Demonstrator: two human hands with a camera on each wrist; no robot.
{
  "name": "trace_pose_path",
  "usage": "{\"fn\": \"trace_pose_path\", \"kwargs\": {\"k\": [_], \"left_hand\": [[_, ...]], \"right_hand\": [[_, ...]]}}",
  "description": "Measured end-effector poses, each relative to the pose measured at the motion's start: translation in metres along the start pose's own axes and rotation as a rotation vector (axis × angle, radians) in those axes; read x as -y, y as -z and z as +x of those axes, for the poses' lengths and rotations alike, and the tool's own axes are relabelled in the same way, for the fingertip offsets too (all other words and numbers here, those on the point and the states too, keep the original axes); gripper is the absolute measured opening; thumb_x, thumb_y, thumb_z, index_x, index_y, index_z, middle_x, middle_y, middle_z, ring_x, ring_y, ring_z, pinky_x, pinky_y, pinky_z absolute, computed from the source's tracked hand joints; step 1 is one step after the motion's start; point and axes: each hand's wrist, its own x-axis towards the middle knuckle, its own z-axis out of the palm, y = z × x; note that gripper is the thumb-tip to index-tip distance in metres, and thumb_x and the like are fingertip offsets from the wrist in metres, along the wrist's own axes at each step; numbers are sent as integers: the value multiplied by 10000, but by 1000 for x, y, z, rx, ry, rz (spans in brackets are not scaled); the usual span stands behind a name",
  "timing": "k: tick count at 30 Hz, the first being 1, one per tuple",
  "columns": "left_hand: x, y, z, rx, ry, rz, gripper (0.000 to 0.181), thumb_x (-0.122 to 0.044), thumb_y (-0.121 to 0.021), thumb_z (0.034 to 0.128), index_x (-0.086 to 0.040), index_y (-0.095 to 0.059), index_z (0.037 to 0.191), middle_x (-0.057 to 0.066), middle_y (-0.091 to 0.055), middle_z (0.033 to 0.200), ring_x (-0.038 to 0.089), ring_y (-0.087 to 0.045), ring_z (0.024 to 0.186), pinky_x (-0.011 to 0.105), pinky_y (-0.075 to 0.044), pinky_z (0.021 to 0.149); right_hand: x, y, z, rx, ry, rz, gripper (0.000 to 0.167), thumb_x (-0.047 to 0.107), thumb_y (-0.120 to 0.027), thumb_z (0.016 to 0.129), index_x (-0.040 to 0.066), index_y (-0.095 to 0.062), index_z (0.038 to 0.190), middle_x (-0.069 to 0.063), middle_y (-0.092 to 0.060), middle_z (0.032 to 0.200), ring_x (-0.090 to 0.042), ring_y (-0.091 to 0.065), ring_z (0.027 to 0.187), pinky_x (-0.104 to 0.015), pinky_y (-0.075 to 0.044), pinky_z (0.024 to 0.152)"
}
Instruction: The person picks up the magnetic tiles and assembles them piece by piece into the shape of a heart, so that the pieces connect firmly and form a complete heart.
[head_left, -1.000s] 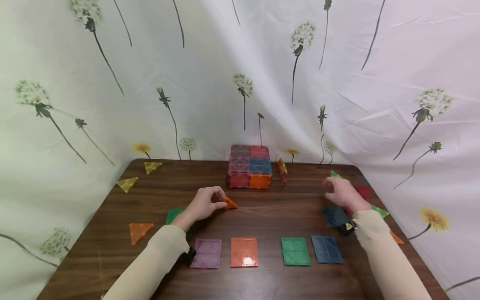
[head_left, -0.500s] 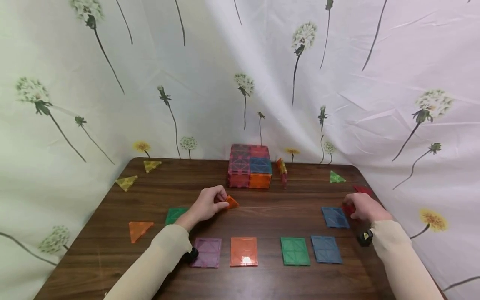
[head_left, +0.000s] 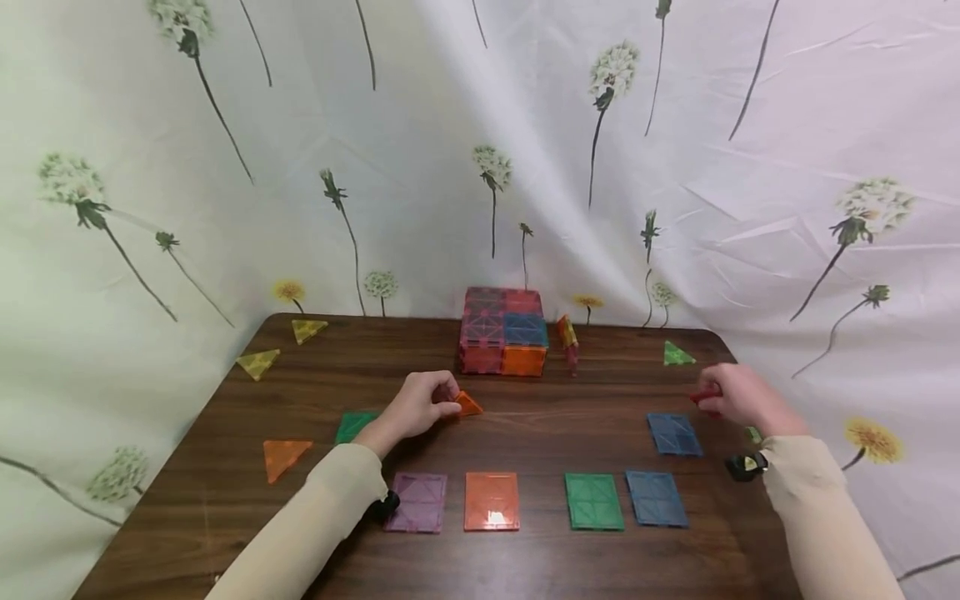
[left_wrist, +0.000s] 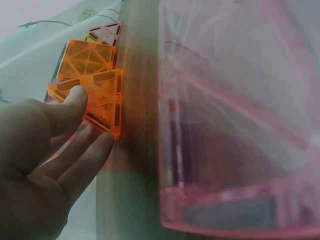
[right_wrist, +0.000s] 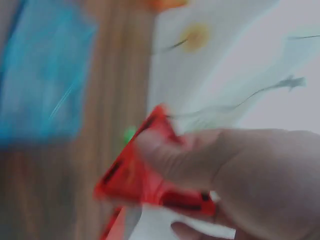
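Head view: midway between the left and right edges of a brown counter, the left grip pinches an orange triangle jutting rightward past its fingertips. Near the right edge, the right grip pinches a red triangle, partly beneath the thumb.

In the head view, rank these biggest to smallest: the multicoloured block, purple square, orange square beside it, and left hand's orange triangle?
1. Multicoloured block
2. Purple square and orange square, too alike to rank
3. Orange triangle, partly hidden by the left hand
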Motion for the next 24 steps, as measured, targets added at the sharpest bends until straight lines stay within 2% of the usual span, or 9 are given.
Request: {"fn": "trace_pose_path", "kwargs": {"k": [3, 6, 10, 15, 20, 24], "left_hand": [[0, 1, 0, 3, 0, 17, 157, -84, -856, 884, -99, -700, 896, -27, -708, 841, 84, -627, 766, 296, -558, 722], [-2, 2, 1, 13, -8, 16, 152, -66, -856, 879, -81, -704, 881, 6, -715, 836, 91, -627, 760, 298, -557, 719], [-5, 3, 3, 27, -14, 14, 153, -58, -857, 874, -79, -706, 873, 5, -710, 838, 90, -629, 769, 290, -556, 731], [-4, 2, 5, 32, -13, 12, 156, -57, -855, 877, -92, -703, 877, -22, -697, 840, 86, -629, 776, 294, -560, 738], [-4, 1, 6, 39, 3, 19, 165, -68, -858, 878, -113, -699, 872, -35, -690, 836, 85, -626, 783, 309, -563, 752], [-7, 0, 9, 62, 5, 17, 158, -73, -853, 885, -111, -699, 881, -40, -688, 844, 88, -626, 791, 311, -562, 755]], "right_hand": [[21, 2, 14, -117, 153, 48, 154, 84, -851, 875, 153, -718, 837, 74, -669, 768, -126, -600, 723, -383, -509, 668], [43, -7, 31, -149, 282, 100, 95, 93, -845, 888, 142, -773, 926, 73, -711, 847, -110, -641, 777, -384, -545, 707], [74, -27, 55, -134, 378, 119, 83, 126, -800, 943, 136, -789, 1025, 64, -694, 908, -91, -635, 802, -356, -542, 707], [118, -47, 82, -110, 456, 131, 70, 172, -744, 1001, 178, -769, 1066, 80, -660, 950, -70, -601, 813, -332, -535, 717], [165, -58, 104, -64, 557, 174, 85, 163, -713, 1024, 177, -753, 1097, 55, -660, 1014, -71, -602, 878, -310, -553, 764], [197, -62, 114, -19, 588, 190, 115, 161, -698, 1034, 170, -742, 1140, 45, -668, 1054, -65, -618, 905, -293, -564, 790]]}}
